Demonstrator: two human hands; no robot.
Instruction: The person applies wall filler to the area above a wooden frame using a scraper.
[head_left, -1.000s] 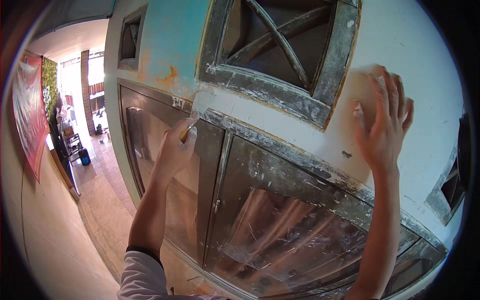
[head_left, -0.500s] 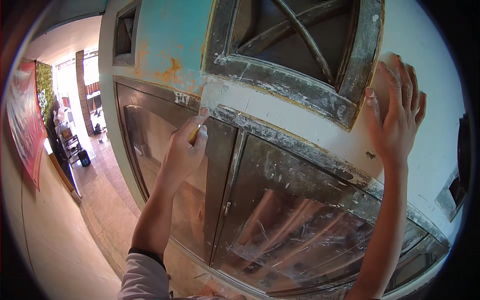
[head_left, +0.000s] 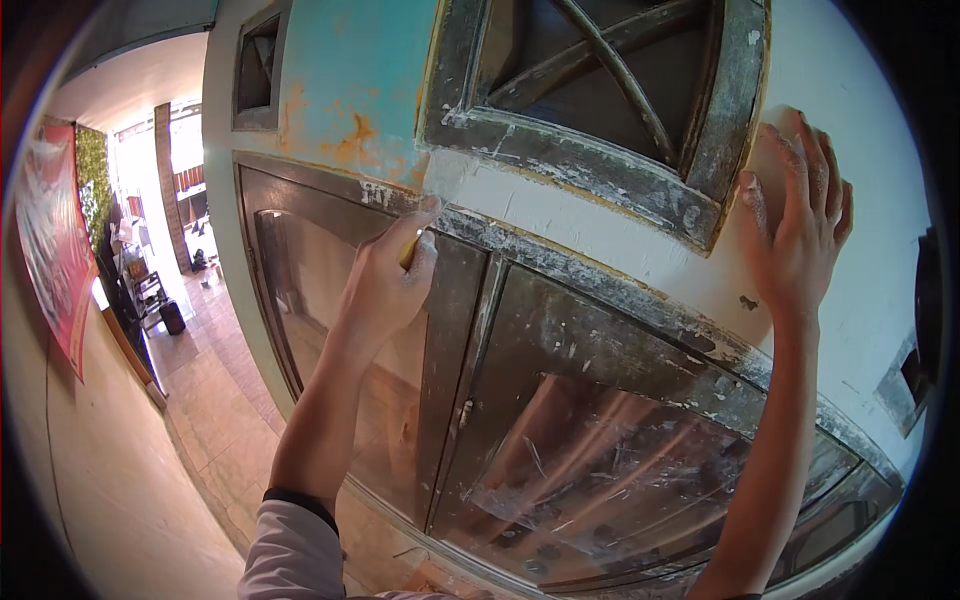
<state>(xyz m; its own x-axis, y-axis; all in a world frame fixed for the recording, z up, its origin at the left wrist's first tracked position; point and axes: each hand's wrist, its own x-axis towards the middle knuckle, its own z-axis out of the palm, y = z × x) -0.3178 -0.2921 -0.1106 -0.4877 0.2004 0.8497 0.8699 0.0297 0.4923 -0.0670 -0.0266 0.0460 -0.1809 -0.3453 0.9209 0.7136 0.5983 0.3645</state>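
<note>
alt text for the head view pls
A person's left hand holds a mostly hidden yellow tool at a scuffed dark wooden door frame; the right hand is spread against the white wall beside an X-barred wooden vent.

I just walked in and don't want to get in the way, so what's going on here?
A person's left hand grips a small yellow object, mostly hidden by the hand, near the left end of the scuffed door-top rail. The right hand is spread open at the white wall, just right of the crossed-bar wooden frame. The rail and frame are marked with whitish patches.
</note>
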